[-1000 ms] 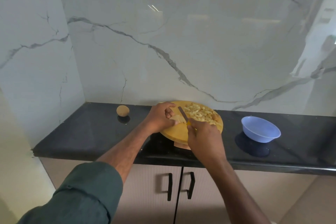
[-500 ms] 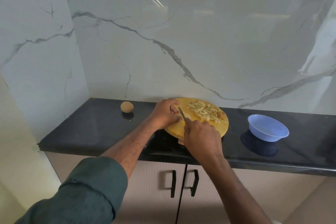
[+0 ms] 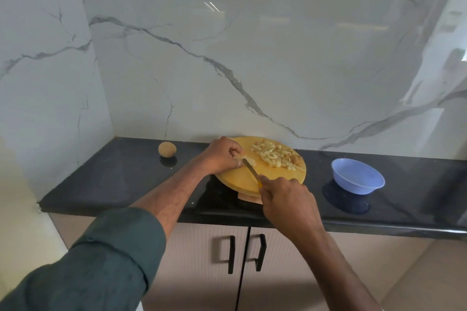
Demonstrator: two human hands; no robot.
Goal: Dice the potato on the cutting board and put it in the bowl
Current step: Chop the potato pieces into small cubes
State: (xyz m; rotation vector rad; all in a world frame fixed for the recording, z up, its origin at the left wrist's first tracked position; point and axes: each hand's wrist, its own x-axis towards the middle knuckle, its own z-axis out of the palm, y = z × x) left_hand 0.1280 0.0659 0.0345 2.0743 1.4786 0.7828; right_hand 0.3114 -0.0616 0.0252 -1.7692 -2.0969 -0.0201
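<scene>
Right now the right hand [image 3: 285, 197] is wrapped around the yellow handle of a knife [image 3: 250, 166], fingers curled tight on it, at the near edge of the cutting board [image 3: 240, 179]. The blade runs up and away from that hand toward the board's left side, where its tip meets the last uncut potato piece [image 3: 249, 159]. The left hand [image 3: 222, 156] pinches that piece from the left, fingertips bent over it and just beside the blade. So the piece lies ahead and to the left of the knife hand, and directly under the left hand, which is the nearer of the two. The blade's long axis crosses the piece diagonally; I judge the coming cut depends on the left fingertips staying clear of that line.

Toward the board's far right side sits one heap of diced potato [image 3: 276, 156], its cubes too many and too small to count. Right of the board, well apart from it, stands one blue bowl [image 3: 357, 175], which looks empty. Left of the board, also well apart, rests one whole round potato [image 3: 167, 149] on the black counter [image 3: 113, 179]. Below the board are two cabinet doors, each with one black handle.

The dicing looks nearly finished; nothing has gone into the bowl yet.
</scene>
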